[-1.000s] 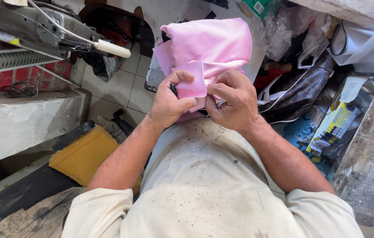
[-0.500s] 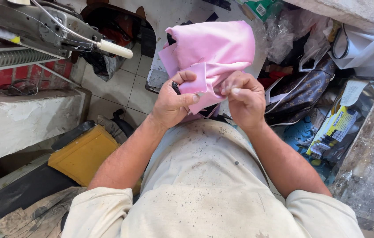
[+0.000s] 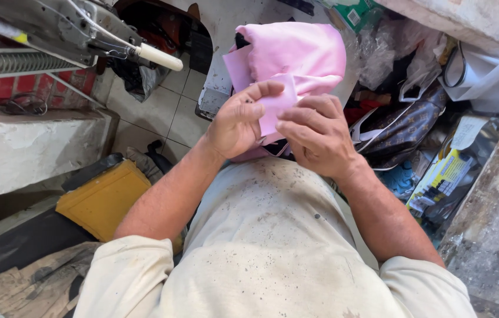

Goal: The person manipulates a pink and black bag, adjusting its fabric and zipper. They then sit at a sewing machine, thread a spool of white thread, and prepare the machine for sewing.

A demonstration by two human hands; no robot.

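shirt: stained off-white t-shirt (image 3: 273, 253) fills the bottom of the view, closest thing to the camera.
left hand: left hand (image 3: 239, 121) is up in front of the chest, thumb and fingertips pinched shut on the edge of a small pink fabric flap (image 3: 276, 106).
right hand: right hand (image 3: 314, 134) sits just beside the left one, fingers curled down onto the same flap, so both are gripping it.
pink item: the flap belongs to a bigger pink fabric piece (image 3: 296, 53) bunched up just past the hands, something dark peeking out under it, can't tell what.
left side: yellow pad (image 3: 103, 197) down near the left elbow, sewing machine (image 3: 55, 29) further off at top left.
right side: brown patterned bag (image 3: 399, 129) in the clutter beyond the right hand.
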